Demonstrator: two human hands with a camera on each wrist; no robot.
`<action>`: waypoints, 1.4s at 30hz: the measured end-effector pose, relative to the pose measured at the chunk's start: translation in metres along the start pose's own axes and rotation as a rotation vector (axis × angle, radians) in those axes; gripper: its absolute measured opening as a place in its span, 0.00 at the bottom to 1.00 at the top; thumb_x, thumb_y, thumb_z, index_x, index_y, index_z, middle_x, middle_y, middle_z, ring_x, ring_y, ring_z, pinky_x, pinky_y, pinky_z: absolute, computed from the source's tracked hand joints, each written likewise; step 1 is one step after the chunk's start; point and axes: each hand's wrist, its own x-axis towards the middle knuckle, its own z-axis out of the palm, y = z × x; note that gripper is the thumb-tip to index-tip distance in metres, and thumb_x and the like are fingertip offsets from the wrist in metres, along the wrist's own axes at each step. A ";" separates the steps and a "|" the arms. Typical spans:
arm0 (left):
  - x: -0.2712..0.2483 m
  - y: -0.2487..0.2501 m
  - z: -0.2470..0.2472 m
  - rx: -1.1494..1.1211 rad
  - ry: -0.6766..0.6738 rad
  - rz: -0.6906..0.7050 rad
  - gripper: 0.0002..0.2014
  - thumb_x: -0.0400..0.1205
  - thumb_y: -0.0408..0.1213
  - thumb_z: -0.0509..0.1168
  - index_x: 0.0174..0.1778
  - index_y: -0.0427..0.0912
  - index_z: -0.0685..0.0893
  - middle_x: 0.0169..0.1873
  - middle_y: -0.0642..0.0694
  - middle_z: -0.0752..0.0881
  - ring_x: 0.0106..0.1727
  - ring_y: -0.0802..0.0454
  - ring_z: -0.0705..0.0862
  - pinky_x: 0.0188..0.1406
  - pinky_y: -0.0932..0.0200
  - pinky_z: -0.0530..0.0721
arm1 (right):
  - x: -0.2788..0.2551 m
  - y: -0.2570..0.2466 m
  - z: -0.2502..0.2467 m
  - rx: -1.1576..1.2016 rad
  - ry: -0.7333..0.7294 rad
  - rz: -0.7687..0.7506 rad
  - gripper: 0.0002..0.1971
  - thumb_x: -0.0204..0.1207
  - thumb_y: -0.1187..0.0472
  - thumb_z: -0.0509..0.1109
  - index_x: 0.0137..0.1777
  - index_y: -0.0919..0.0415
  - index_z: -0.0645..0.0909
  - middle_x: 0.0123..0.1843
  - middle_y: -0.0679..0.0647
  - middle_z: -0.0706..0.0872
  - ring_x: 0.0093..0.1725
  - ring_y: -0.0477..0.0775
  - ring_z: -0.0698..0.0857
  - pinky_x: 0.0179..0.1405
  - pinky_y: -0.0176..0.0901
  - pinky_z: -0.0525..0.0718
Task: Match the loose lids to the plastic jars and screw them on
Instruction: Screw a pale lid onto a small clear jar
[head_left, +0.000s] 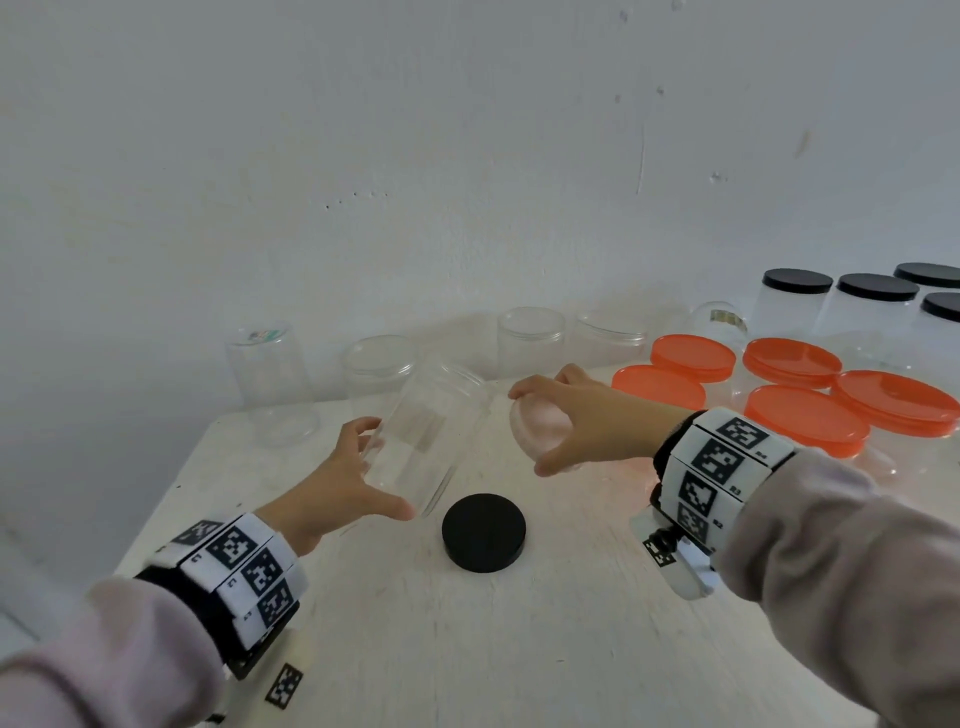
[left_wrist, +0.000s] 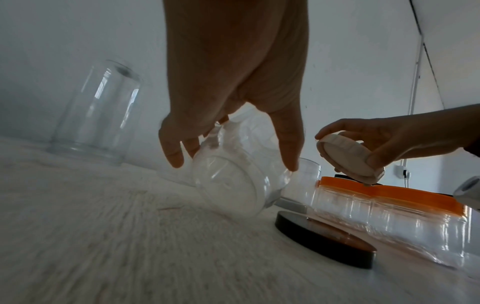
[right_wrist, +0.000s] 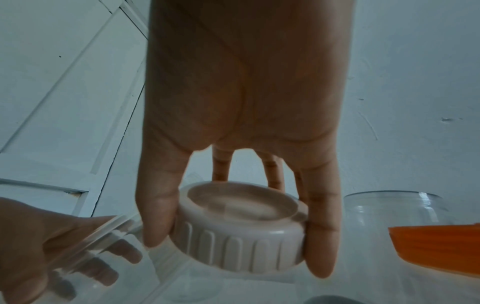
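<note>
My left hand (head_left: 358, 467) (left_wrist: 231, 131) grips a clear plastic jar (head_left: 426, 441) (left_wrist: 233, 183), tilted above the white table with its open mouth pointing toward my right hand. The right hand (head_left: 566, 421) (right_wrist: 239, 216) pinches a ribbed white lid (head_left: 530, 426) (right_wrist: 241, 230) (left_wrist: 348, 156) between thumb and fingers, held just right of the jar's mouth and apart from it. A loose black lid (head_left: 484, 532) (left_wrist: 327, 240) lies flat on the table (head_left: 415, 649) below and between both hands.
Several open clear jars (head_left: 530, 335) stand along the back edge; one tall jar (head_left: 267, 364) (left_wrist: 96, 117) sits upside down at left. Jars with orange lids (head_left: 808, 421) crowd the right side, and black-lidded jars (head_left: 797, 301) stand behind them.
</note>
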 end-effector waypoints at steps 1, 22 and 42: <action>-0.001 -0.001 -0.001 0.002 0.005 -0.008 0.55 0.64 0.31 0.83 0.79 0.55 0.54 0.79 0.50 0.62 0.72 0.51 0.66 0.68 0.50 0.72 | 0.001 -0.001 0.000 0.000 0.004 -0.004 0.41 0.67 0.48 0.79 0.75 0.33 0.60 0.62 0.49 0.65 0.58 0.55 0.73 0.51 0.44 0.76; -0.032 -0.023 -0.012 0.080 0.004 -0.056 0.60 0.60 0.34 0.85 0.81 0.54 0.54 0.71 0.47 0.69 0.71 0.46 0.71 0.66 0.53 0.75 | 0.005 -0.029 0.000 0.015 0.004 -0.082 0.41 0.67 0.48 0.79 0.76 0.34 0.59 0.62 0.49 0.66 0.57 0.55 0.75 0.53 0.44 0.77; -0.033 0.019 -0.003 -0.141 0.041 0.288 0.35 0.62 0.49 0.83 0.60 0.72 0.72 0.55 0.79 0.81 0.58 0.81 0.77 0.57 0.69 0.73 | 0.030 -0.123 -0.042 -0.104 -0.126 -0.230 0.42 0.68 0.43 0.77 0.78 0.30 0.57 0.66 0.46 0.68 0.58 0.53 0.81 0.48 0.43 0.88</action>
